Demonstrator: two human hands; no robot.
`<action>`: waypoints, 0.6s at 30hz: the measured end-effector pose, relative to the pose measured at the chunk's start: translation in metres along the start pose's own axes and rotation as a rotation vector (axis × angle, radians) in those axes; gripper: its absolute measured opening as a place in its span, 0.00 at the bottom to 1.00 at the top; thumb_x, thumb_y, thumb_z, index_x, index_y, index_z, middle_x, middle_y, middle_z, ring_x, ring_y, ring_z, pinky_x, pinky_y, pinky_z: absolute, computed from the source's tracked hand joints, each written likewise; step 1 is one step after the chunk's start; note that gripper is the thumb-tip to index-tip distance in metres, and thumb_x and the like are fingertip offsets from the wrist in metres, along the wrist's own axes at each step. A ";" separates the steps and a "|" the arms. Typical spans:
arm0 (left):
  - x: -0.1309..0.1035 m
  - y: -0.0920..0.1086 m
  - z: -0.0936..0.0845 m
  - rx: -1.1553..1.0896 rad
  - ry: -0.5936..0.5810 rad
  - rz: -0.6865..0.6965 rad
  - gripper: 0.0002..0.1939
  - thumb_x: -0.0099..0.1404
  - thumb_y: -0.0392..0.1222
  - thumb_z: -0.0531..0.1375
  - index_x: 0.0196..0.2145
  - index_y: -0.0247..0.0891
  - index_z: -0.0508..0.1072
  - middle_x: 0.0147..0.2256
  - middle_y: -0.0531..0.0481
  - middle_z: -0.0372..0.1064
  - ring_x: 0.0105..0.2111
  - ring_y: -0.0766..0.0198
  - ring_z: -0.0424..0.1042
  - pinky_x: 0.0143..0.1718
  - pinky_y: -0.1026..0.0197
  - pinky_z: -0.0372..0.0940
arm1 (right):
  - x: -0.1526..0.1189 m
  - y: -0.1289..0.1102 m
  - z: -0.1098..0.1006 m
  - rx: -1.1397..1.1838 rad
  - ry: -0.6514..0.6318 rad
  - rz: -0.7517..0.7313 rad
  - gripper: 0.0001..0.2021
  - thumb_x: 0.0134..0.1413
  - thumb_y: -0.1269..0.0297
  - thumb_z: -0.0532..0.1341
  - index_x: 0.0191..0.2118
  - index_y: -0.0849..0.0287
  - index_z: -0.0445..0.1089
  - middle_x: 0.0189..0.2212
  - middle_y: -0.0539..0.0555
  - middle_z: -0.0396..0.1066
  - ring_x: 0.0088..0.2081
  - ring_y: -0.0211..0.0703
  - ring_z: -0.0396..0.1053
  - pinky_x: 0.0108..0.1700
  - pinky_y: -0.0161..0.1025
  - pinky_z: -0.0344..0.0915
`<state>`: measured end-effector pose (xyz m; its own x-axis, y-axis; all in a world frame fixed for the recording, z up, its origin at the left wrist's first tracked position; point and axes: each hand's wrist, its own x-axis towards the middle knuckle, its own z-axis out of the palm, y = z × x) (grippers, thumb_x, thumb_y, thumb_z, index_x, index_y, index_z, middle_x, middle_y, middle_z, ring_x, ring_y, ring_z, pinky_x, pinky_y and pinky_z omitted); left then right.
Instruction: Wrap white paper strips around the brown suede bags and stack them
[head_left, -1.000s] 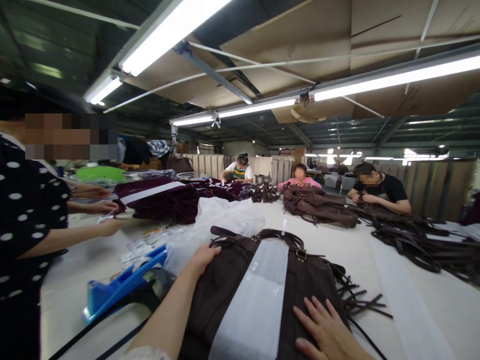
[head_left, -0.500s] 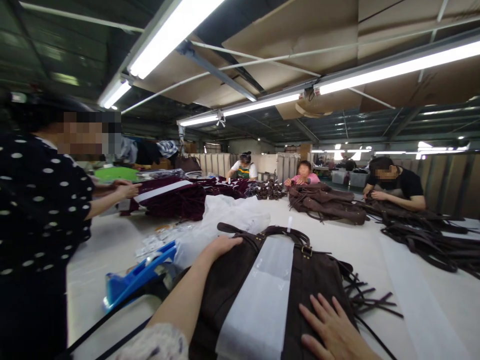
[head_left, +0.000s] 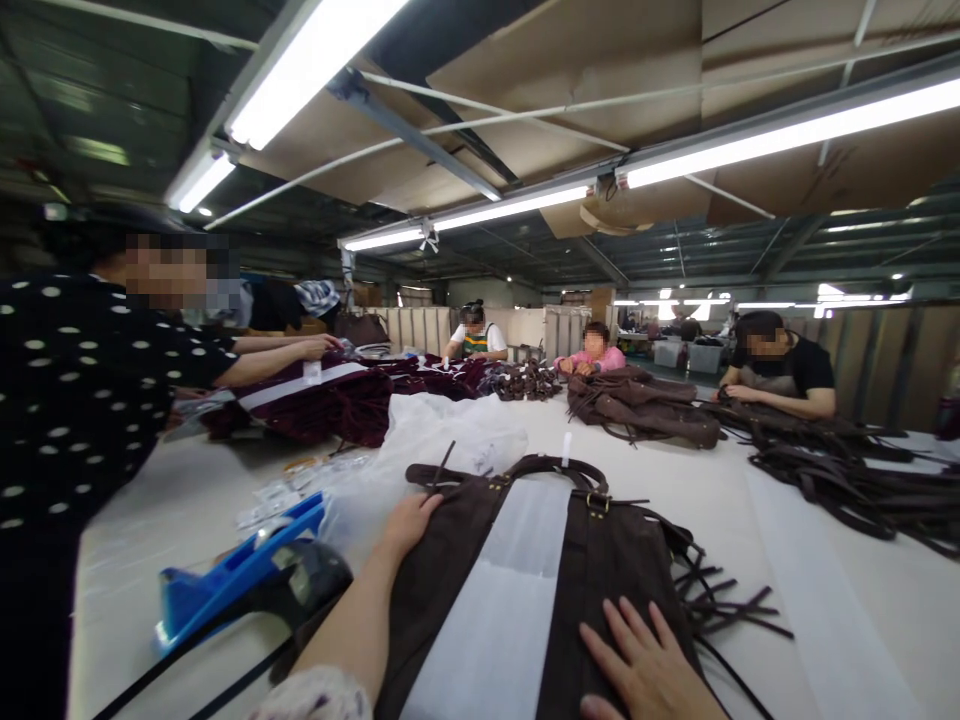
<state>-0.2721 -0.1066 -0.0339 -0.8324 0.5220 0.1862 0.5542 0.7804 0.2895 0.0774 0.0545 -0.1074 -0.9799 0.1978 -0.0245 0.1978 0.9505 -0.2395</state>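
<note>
A dark brown handbag (head_left: 465, 520) lies flat in front of me, with a white paper band (head_left: 510, 570) down its middle and handles (head_left: 551, 462) at its far end. At its upper left corner is my left hand (head_left: 409, 522), fingers closed together. A thin dark strip (head_left: 444, 462) sticks up from those fingertips; the grip itself is partly hidden. My right hand (head_left: 637, 650) rests flat on the bag's right side, fingers spread. Beside the bag's right edge lie thin fringe strips (head_left: 727, 595) and a buckle (head_left: 598, 503) shows near the handles.
A blue tape dispenser (head_left: 240, 575) stands left on the white table (head_left: 127, 560). Clear plastic (head_left: 442, 430) lies beyond the bag. A co-worker in a dotted top (head_left: 97, 400) handles maroon bags (head_left: 322, 400) at left. More brown bags (head_left: 645, 400) and several people are farther back.
My left hand has shifted toward me and left, and a thin strip now stands up at its fingertips. My right hand stays flat on the bag. The co-worker at left reaches farther across.
</note>
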 end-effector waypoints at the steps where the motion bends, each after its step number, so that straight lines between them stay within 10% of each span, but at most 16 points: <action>1: -0.004 -0.001 0.002 0.025 0.021 0.010 0.18 0.72 0.48 0.47 0.38 0.32 0.71 0.38 0.49 0.72 0.42 0.60 0.71 0.44 0.60 0.64 | 0.000 0.001 0.002 0.012 0.022 -0.001 0.41 0.54 0.31 0.39 0.65 0.53 0.53 0.64 0.67 0.45 0.64 0.68 0.42 0.61 0.69 0.40; 11: -0.015 0.073 -0.054 0.314 0.156 0.082 0.19 0.65 0.31 0.47 0.53 0.25 0.62 0.48 0.24 0.66 0.47 0.39 0.69 0.45 0.40 0.63 | -0.002 -0.001 0.002 0.108 0.184 -0.027 0.37 0.59 0.35 0.37 0.65 0.52 0.53 0.64 0.69 0.46 0.65 0.66 0.41 0.62 0.68 0.34; 15: -0.068 0.143 -0.069 0.344 0.100 0.426 0.21 0.66 0.37 0.50 0.56 0.32 0.63 0.58 0.36 0.60 0.58 0.51 0.60 0.59 0.50 0.54 | -0.006 -0.002 0.001 0.106 0.177 -0.018 0.37 0.59 0.36 0.36 0.65 0.53 0.53 0.65 0.69 0.46 0.66 0.67 0.40 0.61 0.69 0.32; 18: -0.137 0.184 -0.039 0.326 0.005 0.699 0.25 0.66 0.48 0.53 0.60 0.40 0.61 0.61 0.48 0.57 0.62 0.60 0.55 0.63 0.61 0.50 | -0.004 0.000 0.005 0.114 0.219 -0.036 0.35 0.61 0.38 0.38 0.65 0.54 0.54 0.65 0.67 0.46 0.66 0.67 0.41 0.61 0.70 0.33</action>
<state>-0.0561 -0.0482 0.0301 -0.2881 0.9299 0.2288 0.9242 0.3325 -0.1876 0.0808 0.0530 -0.1122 -0.9552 0.2236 0.1938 0.1470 0.9271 -0.3448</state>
